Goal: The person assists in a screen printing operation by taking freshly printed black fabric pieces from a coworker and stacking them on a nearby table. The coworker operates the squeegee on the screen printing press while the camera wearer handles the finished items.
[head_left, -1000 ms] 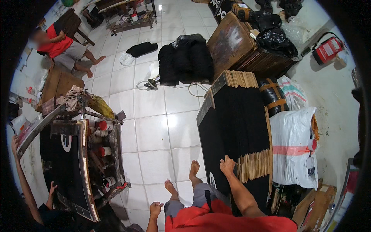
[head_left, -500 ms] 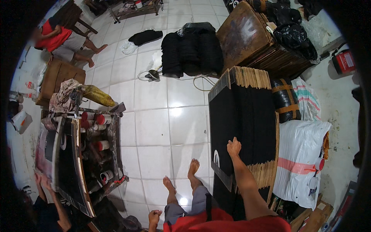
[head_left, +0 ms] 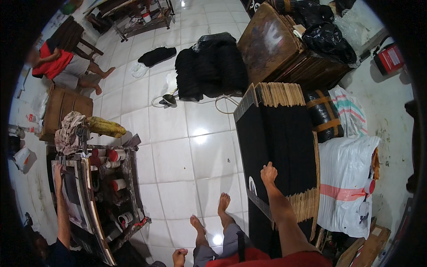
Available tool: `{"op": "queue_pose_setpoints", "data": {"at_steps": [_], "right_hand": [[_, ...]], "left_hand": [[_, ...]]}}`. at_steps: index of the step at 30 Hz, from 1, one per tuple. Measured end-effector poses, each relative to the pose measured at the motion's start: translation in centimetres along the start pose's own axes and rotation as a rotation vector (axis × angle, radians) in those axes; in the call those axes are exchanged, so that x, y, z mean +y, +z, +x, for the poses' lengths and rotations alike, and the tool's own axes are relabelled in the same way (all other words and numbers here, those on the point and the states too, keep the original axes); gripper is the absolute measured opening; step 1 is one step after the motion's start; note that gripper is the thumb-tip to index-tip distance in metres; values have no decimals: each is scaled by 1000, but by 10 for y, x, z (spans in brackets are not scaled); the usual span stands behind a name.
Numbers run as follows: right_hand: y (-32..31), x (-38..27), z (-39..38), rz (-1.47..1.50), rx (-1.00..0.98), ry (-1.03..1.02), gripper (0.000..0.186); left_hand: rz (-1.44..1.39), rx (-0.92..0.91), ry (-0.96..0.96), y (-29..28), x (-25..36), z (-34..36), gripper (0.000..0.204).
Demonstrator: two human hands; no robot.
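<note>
Black cloth [head_left: 289,147] covers thin, tightly packed wooden boards [head_left: 279,94].

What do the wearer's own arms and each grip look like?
Right grip and left grip: bare, no gloves visible. Right forearm: uncovered, no bands or markings discernible; red sleeve above it. Left sleeve: out of view.

Right hand [head_left: 269,174] at stacked black-covered boards [head_left: 291,144]; left hand [head_left: 179,257] curled, above white tiled floor [head_left: 171,162].

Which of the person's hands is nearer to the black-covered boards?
Right. The right hand is on or just above the black-covered boards; the left hand is apart, to their left, near the picture's lower edge.
</note>
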State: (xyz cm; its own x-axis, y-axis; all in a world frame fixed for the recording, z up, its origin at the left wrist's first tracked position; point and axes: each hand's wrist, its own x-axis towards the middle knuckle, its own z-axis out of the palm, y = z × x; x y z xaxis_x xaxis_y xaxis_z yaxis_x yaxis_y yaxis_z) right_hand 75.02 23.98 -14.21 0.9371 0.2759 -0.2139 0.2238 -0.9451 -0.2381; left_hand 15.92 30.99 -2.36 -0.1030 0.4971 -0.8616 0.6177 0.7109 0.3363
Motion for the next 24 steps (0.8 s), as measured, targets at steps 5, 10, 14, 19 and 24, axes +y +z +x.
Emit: {"op": "queue_pose_setpoints", "data": {"at_steps": [5,10,14,19,24], "right_hand": [[-2,-1,1,17,-14,17,18],[2,4,3,19,-49,37,17],[4,7,3,33,-43,-6,20],[-20,-2,-10,96,102,-41,33],[-46,-23,-79,297,325,-97,51]], "left_hand": [[39,-4,-61,-1,-7,4,16],[3,-32,-57,5,-16,4,12],[-56,-90,-15,2,-24,15,12],[29,-51,-52,-5,-22,13,13],[64,-89,-42,-9,-4,1,16]]}}
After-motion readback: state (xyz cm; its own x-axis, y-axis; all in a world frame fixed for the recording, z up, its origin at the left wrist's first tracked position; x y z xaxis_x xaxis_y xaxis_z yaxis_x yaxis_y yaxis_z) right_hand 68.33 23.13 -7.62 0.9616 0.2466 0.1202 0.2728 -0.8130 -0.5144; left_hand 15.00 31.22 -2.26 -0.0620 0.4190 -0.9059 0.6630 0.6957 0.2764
